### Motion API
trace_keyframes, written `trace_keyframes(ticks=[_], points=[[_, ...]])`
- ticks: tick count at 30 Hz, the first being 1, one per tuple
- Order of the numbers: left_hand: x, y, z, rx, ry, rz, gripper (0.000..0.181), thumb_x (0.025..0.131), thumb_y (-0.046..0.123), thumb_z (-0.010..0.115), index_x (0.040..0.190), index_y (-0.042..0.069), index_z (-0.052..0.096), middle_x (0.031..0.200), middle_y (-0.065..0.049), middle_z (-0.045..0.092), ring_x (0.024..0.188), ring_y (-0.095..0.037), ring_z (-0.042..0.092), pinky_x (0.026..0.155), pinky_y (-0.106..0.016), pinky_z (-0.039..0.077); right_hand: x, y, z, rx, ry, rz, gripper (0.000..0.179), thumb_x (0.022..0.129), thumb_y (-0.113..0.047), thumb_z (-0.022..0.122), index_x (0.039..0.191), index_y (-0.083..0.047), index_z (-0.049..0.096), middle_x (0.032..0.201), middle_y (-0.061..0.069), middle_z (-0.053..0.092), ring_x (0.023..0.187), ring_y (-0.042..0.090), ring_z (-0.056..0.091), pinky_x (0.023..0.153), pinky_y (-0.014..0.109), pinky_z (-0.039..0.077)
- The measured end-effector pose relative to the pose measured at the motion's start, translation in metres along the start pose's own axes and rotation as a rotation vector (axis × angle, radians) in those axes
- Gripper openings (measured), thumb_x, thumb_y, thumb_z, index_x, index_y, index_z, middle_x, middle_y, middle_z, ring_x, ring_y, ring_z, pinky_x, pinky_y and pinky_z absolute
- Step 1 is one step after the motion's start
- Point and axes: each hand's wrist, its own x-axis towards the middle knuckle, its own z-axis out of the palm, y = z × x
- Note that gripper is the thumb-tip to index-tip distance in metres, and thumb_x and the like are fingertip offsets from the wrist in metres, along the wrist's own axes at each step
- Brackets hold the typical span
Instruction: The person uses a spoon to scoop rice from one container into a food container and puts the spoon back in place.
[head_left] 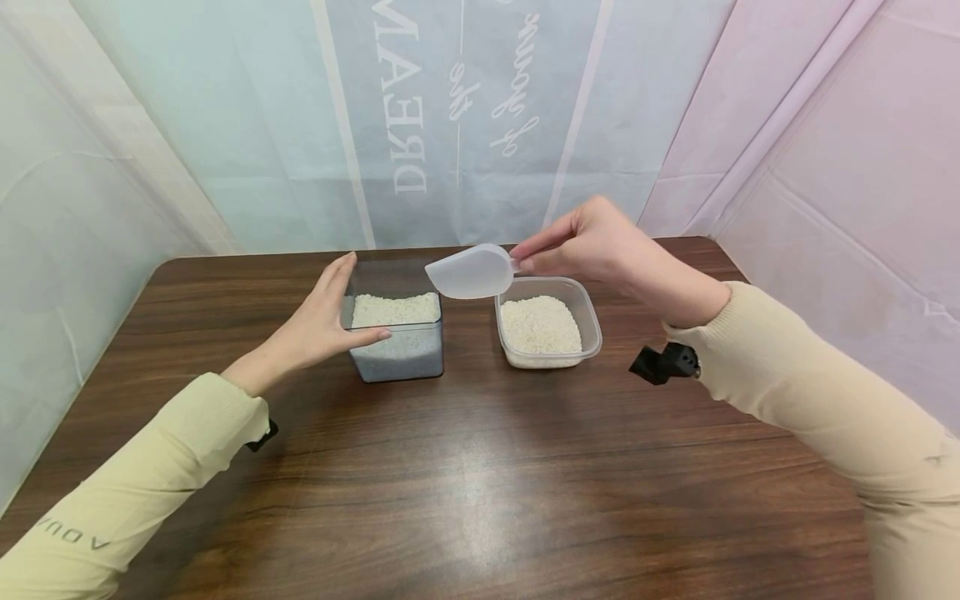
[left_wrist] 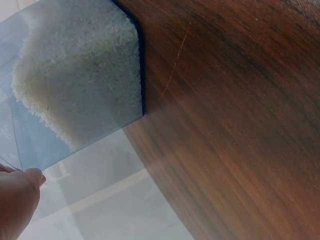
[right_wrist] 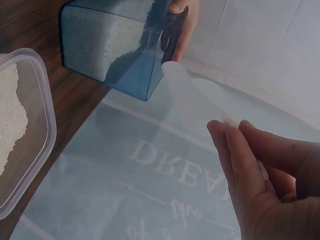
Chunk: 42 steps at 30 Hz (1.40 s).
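Note:
A translucent blue-grey container (head_left: 397,354) with rice (head_left: 395,310) inside stands on the table. My left hand (head_left: 318,321) grips its left side, the thumb along the front rim and the fingers toward the back. In the left wrist view, rice shows through the container's wall (left_wrist: 35,125). My right hand (head_left: 592,250) pinches the short handle of a translucent white scoop (head_left: 472,273). The scoop hangs in the air above and between the two containers, its tip pointing left; no rice shows in it. Below the right hand, a clear plastic tub (head_left: 592,333) holds a heap of rice (head_left: 542,325).
Everything stands on a dark brown wooden table (head_left: 465,483). Behind its far edge hangs a pale blue curtain (head_left: 262,125) with white lettering. Pale sheets also close off the left and right sides. A small black camera (head_left: 663,363) sits at the right wrist.

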Motion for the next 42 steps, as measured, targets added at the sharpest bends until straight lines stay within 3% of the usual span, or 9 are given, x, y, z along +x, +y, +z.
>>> trace_keyframes(ticks=[3,8,20,27,36,42], points=[[0.000,0.000,0.000,-0.004,0.000,0.001,0.109,0.074,0.043,0.072,0.147,0.005,0.000,0.150,-0.014,0.004,0.135,-0.032,0.015,0.103,-0.052,0.022,0.003,-0.003,0.004,-0.051,0.000,-0.023,0.018,0.077,-0.017,0.073,0.094,-0.015,0.075,0.093,0.001,0.070,0.096,0.010,0.058,0.082,0.028,0.045],[0.001,0.000,0.000,-0.009,0.000,0.001,0.109,0.074,0.042,0.072,0.147,0.005,0.001,0.150,-0.015,0.004,0.135,-0.032,0.014,0.103,-0.053,0.022,0.008,-0.007,0.011,-0.042,-0.018,-0.057,0.018,0.077,-0.014,0.072,0.095,-0.014,0.075,0.092,0.000,0.070,0.098,0.010,0.057,0.084,0.029,0.044],[0.000,-0.002,-0.001,-0.018,-0.008,-0.006,0.109,0.074,0.042,0.073,0.147,0.006,0.000,0.150,-0.014,0.003,0.135,-0.032,0.014,0.103,-0.053,0.022,0.022,-0.020,0.031,-0.093,-0.035,-0.088,0.016,0.075,-0.013,0.072,0.091,-0.014,0.076,0.086,-0.001,0.071,0.090,0.010,0.060,0.078,0.027,0.045],[0.001,-0.001,-0.002,-0.019,-0.010,0.001,0.109,0.074,0.042,0.072,0.146,0.005,-0.001,0.150,-0.015,0.003,0.135,-0.034,0.014,0.102,-0.054,0.022,0.032,-0.026,0.043,-0.170,-0.002,-0.099,0.014,0.074,-0.016,0.075,0.088,-0.016,0.076,0.090,-0.002,0.070,0.093,0.009,0.057,0.075,0.025,0.043],[0.002,0.000,-0.004,-0.015,0.000,0.022,0.108,0.074,0.043,0.072,0.146,0.003,0.001,0.149,-0.018,0.006,0.135,-0.035,0.015,0.102,-0.054,0.022,0.046,-0.032,0.056,-0.260,0.034,-0.133,0.012,0.074,-0.017,0.074,0.086,-0.017,0.077,0.084,-0.004,0.071,0.074,0.009,0.051,0.062,0.021,0.038],[0.003,0.001,-0.004,-0.015,0.004,0.015,0.109,0.073,0.043,0.073,0.146,0.003,0.002,0.149,-0.018,0.007,0.135,-0.034,0.015,0.103,-0.054,0.022,0.053,-0.036,0.064,-0.292,0.047,-0.187,0.011,0.076,-0.013,0.072,0.086,-0.015,0.077,0.085,-0.003,0.071,0.076,0.007,0.055,0.064,0.020,0.041]])
